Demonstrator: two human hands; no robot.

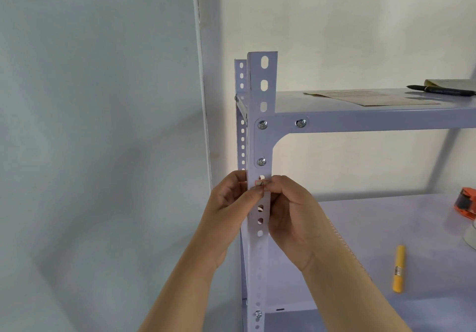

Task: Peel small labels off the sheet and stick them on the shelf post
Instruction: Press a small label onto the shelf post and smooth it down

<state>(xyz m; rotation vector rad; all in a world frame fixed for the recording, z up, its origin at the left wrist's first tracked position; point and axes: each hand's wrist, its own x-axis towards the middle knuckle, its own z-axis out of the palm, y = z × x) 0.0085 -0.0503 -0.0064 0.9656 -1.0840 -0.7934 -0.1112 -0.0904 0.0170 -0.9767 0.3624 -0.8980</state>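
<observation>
Left hand (233, 197): bare, fingers curled round the left edge of the post, thumb tip pressed against the label's lower left corner; grip partly closed, pinched onto the post.
Right hand (288, 210): bare, fingers bunched and curled tight, tips pinched at the label's right end on the post face; whether they held the label or merely pressed it could not be told.
Label (260, 183): small white rectangle with a thin red border and a dark mark inside, lying flat on the front face of the post, just below an oval slot and between both sets of fingertips.
Shelf post (261, 135): upright angle-iron strip, smooth pale lavender-grey painted metal, punched with oval and round holes along its length; bright round-headed bolts fixed it to a rounded corner bracket.
Lower shelf (386, 228): flat painted metal panel, same pale finish.
Yellow marker (398, 269): slim plastic cylinder lying on the lower shelf, well apart from the hands.
Orange tape dispenser (466, 204): glossy plastic body at the right edge, partly cut off.
Upper shelf (360, 115): flat metal panel with a folded front lip.
Label sheet (371, 97): thin tan paper lying flat on the upper shelf; print illegible.
Black pen (438, 89): slim and dark, lying beyond the sheet.
Wall (103, 125): plain matt white surface.
</observation>
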